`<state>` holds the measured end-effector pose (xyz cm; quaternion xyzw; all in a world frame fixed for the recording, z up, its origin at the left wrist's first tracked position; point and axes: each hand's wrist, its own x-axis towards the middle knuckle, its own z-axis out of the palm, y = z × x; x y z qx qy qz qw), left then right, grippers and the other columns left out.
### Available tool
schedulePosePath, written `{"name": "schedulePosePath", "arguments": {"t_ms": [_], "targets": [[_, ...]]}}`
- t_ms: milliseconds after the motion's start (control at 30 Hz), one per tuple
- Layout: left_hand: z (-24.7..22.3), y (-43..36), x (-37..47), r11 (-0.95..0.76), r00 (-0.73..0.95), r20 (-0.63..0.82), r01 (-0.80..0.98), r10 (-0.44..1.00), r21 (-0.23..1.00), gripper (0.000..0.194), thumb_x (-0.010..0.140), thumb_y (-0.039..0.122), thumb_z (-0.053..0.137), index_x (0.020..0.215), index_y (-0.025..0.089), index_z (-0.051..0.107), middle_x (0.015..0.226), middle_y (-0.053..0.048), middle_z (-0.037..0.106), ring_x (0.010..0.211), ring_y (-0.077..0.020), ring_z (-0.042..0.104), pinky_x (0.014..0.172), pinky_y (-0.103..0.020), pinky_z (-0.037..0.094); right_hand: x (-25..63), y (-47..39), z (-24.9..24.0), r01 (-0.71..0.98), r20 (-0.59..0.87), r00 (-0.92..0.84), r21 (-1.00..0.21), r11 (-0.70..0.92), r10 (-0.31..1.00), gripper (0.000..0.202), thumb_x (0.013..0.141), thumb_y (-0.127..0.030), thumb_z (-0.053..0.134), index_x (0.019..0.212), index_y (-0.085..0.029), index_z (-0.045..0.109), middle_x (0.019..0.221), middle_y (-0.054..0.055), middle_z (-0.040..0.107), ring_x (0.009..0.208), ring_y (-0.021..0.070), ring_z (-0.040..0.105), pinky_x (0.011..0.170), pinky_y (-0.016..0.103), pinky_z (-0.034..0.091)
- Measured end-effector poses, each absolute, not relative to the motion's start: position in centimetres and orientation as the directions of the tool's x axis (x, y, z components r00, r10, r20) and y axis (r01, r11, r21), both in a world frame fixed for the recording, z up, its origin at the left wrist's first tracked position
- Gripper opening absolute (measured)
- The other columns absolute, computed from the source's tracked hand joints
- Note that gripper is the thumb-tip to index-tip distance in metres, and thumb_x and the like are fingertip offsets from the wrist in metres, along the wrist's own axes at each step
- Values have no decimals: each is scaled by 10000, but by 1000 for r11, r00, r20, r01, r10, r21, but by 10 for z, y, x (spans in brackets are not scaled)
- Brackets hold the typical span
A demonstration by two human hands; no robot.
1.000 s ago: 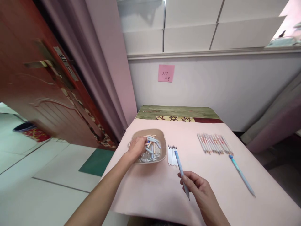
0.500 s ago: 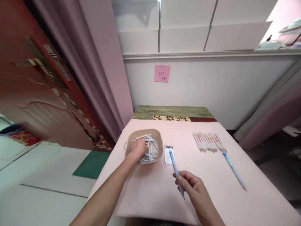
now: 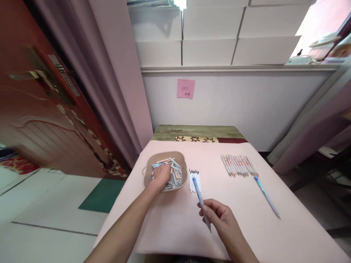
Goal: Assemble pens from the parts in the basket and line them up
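Right hand [image 3: 219, 215], lower centre of frame: grip pinched around a blue pen [image 3: 201, 200], thumb against fingers. Pen tilted, grey point toward the lower edge, blue end away. Same hold as 1.0 s ago; the blue end then appeared at the right side of the refills, and now overlaps the middle of the row.

Left hand [image 3: 162, 174], left of centre: inside the tub [image 3: 148, 175]. Fingers buried among the contents; cannot tell whether the grip has taken a piece. Against 1.0 s ago, the hand has moved from the tub's left side toward its middle. Whole scene sits further left in frame; view has turned.

Tub: beige, rounded corners, loop handle at left. Contents: light-blue sticks [image 3: 175, 162] and tan sticks [image 3: 165, 160], lying crosswise, mostly along the far and right sides; small whitish bits [image 3: 169, 186] toward the near edge, too small to identify. Blue pieces now show beyond the hand at the far left of the tub; 1.0 s ago none visible there.

Just right of the tub, on the tabletop [image 3: 170, 226]: row of white refills [image 3: 191, 185], dark tips away. Right of frame: second blue pen [image 3: 267, 198], slanted, its upper end close to a row of clear pens [image 3: 238, 166] with red markings.

Far, upper centre: pink note [image 3: 185, 88] on the wall [image 3: 233, 96].
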<state>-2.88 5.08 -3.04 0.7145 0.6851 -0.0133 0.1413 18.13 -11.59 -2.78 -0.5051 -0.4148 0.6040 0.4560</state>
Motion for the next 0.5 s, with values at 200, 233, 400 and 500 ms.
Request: {"name": "schedulePosePath", "arguments": {"t_ms": [200,233,400,500], "targets": [[-20,43,-61,19,-6,-77,986,997,163,313,752,215,547,1051,208,638,983,-133,703,916,-287,635,731,-333,434,184,-116,-28,-141,-231,-51,-962,-236,972,422,714,-561,687,814,-151,701,696,41,636,632,142,540,577,234,420],[-19,42,-67,26,-16,-64,987,998,160,288,756,222,540,1025,210,642,970,-127,703,911,-284,632,725,-329,430,183,-116,-28,-147,-237,-43,-959,-241,971,420,714,-560,687,813,-152,699,692,38,632,628,138,534,572,230,411],[-17,39,-83,8,2,-55,984,998,180,218,753,202,529,920,234,665,889,-71,711,873,-232,631,694,-281,409,175,-117,-28,-153,-250,-70,-954,-259,966,416,712,-559,688,802,-153,693,683,33,621,620,135,515,566,229,393],[-17,41,-79,-67,85,-72,972,994,224,192,718,228,589,881,273,680,834,-6,711,813,-188,628,655,-243,398,175,-117,-28,-131,-252,-97,-956,-263,963,420,717,-562,682,822,-156,695,693,33,617,629,140,518,571,232,399]]}}
